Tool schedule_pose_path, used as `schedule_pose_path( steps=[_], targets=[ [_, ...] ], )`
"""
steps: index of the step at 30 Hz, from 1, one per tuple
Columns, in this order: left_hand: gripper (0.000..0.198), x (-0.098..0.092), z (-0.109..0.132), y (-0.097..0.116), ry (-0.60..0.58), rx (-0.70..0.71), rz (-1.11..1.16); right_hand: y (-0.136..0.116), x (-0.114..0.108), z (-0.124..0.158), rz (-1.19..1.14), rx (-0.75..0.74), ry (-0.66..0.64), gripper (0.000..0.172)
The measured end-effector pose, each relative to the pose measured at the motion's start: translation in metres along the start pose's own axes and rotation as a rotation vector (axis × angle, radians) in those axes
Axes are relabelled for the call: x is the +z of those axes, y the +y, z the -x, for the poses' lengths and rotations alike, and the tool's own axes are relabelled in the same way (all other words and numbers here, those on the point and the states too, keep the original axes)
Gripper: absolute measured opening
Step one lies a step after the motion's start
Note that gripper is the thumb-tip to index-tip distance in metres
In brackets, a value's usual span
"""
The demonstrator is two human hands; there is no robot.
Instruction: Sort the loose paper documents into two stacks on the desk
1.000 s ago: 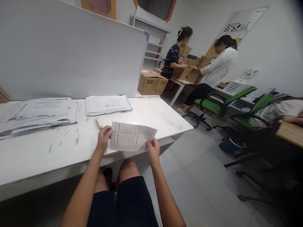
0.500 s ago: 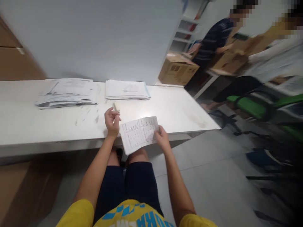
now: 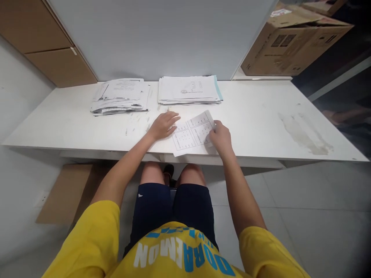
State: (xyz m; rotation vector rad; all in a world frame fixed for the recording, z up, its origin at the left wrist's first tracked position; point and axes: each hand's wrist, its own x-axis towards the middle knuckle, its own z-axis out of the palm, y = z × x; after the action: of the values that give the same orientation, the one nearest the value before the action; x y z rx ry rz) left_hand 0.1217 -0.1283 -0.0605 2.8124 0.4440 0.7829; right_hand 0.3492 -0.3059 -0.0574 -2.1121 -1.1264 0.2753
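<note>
A printed sheet of paper (image 3: 193, 135), with boxed tables on it, lies tilted at the table's front edge. My right hand (image 3: 222, 139) pinches its right edge between thumb and fingers. At the sheet's upper left corner rests my left hand (image 3: 164, 126), open, fingers stretched out; whether they touch the paper I cannot tell. Behind the left fingers, the pale small block seen earlier is almost wholly hidden.
Along the back of the white table (image 3: 255, 116) lie a messy paper stack (image 3: 121, 94) and a neater paper stack (image 3: 188, 88). A cardboard box (image 3: 292, 46) stands beyond the right back corner. Below left is another cardboard box (image 3: 65, 189).
The view has swung left, losing the two people at the right. The sheet has come down onto the table. My left hand has turned palm down beside the paper.
</note>
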Motion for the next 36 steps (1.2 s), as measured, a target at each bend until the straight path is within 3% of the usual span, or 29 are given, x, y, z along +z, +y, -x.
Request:
schedule_pose_path(
  steps=[4,10,20,25,30,36],
  targets=[
    [0.048,0.000,-0.001,0.002,-0.073,-0.084,-0.046,0.016,0.001,0.000,-0.131,0.071,0.013,0.048],
    [0.049,0.004,-0.004,-0.003,-0.139,-0.134,-0.056,0.040,0.009,-0.003,-0.284,0.044,0.079,0.051],
    [0.053,0.010,-0.002,-0.006,-0.107,-0.115,-0.026,0.020,0.009,-0.011,-0.037,0.094,0.033,0.056],
    [0.051,0.009,-0.003,-0.006,-0.103,-0.127,-0.027,0.021,0.021,-0.009,-0.036,0.116,0.106,0.055],
    [0.059,0.004,-0.005,-0.002,-0.186,-0.132,-0.046,0.022,0.029,-0.007,-0.061,0.136,0.195,0.057],
    [0.058,0.004,-0.007,-0.009,-0.292,-0.141,-0.046,0.023,0.030,-0.007,-0.069,0.145,0.189,0.056]
  ],
)
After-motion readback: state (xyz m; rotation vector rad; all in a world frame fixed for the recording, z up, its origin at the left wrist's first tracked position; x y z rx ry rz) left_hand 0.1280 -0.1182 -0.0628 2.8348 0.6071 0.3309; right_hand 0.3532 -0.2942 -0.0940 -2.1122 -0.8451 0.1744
